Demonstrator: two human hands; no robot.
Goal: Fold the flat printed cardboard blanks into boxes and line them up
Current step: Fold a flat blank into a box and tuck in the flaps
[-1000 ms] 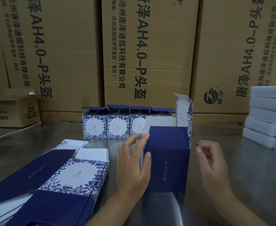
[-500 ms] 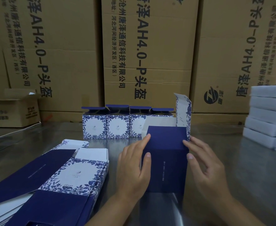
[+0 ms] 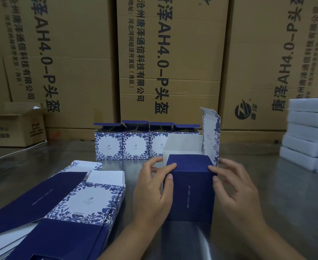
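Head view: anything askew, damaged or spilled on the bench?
Nothing damaged or spilled. Only the stack of flat blanks at lower left is fanned out, sheets lying at different angles. The four folded boxes stand in a straight row. The left hand and right hand grip the fifth box, lid flap upright.

i count four blue-and-white floral cardboard boxes [image 3: 135, 145] in the back row, one dark blue box [image 3: 190, 186] nearer, my left hand [image 3: 152, 194] and right hand [image 3: 235, 190], three big brown printed cartons [image 3: 173, 59], one small open brown carton [image 3: 15, 126]. the flat printed blanks [image 3: 90, 199] i cannot count.
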